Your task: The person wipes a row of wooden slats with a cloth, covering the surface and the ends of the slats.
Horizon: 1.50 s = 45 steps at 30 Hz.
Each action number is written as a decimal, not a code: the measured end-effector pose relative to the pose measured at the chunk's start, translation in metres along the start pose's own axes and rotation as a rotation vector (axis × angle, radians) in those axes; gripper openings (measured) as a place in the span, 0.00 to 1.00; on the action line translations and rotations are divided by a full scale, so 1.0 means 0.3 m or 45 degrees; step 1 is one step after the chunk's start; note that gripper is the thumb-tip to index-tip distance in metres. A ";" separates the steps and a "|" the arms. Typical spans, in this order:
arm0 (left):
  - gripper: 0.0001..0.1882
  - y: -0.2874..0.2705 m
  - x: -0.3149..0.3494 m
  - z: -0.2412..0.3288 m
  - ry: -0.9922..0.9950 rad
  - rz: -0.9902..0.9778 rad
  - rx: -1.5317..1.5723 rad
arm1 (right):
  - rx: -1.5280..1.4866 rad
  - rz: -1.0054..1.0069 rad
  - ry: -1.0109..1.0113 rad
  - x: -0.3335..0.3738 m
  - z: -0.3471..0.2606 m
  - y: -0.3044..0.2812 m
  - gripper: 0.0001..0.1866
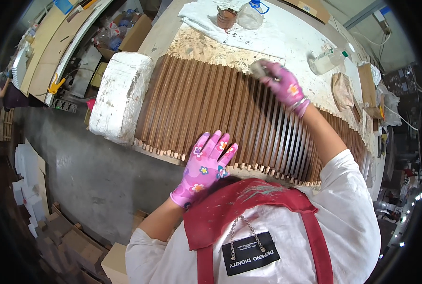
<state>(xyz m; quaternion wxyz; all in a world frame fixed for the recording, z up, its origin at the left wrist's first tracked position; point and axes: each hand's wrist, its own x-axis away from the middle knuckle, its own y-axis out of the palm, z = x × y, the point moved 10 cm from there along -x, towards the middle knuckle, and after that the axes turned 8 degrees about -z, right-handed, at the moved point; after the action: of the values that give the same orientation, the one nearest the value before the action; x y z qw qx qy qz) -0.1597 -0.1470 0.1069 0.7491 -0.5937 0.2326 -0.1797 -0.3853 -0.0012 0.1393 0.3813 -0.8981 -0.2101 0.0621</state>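
Observation:
A long row of dark brown wooden strips [196,99] lies side by side across the bench, their pale ends toward me. My left hand [206,165], in a pink flowered glove, rests with fingers stretched out over the strips' near ends. Higher up to the right, my right hand [286,87] wears a matching glove and is closed around a small greyish wad [258,69] at the far ends of the strips. Blur hides whether that wad is cloth or sponge. Toward the right, the strips catch a glossy shine.
A white wrapped block [121,97] stands at the row's left end. Behind the strips are a cut-down bottle with brown liquid [226,19], a clear jug [251,16] and a bottle lying tilted [327,61]. A tan cloth bundle [342,91] sits at the right.

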 end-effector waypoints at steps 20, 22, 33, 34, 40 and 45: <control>0.28 -0.015 -0.007 -0.022 -0.062 0.088 0.068 | 0.330 -0.068 -0.105 -0.051 -0.084 0.016 0.17; 0.28 -0.017 -0.008 -0.018 -0.053 0.096 0.058 | 0.666 -0.213 -0.050 -0.034 -0.062 0.079 0.19; 0.30 0.004 -0.004 -0.016 -0.064 0.036 0.095 | 0.167 0.120 0.044 -0.027 0.066 -0.005 0.24; 0.30 0.009 -0.002 -0.021 -0.070 0.037 0.094 | 0.017 0.220 0.049 -0.022 0.064 -0.030 0.26; 0.30 0.008 -0.004 -0.026 -0.070 -0.013 0.114 | -0.088 -0.137 -0.161 -0.004 -0.070 0.084 0.24; 0.29 0.037 0.000 -0.026 -0.093 -0.134 0.094 | 0.031 -0.107 -0.065 0.018 -0.043 0.100 0.23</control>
<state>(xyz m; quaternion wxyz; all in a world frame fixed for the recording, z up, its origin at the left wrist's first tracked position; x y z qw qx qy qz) -0.1642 -0.1506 0.0946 0.7680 -0.5832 0.1668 -0.2053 -0.3670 -0.0261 0.1272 0.3891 -0.8818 -0.2567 0.0715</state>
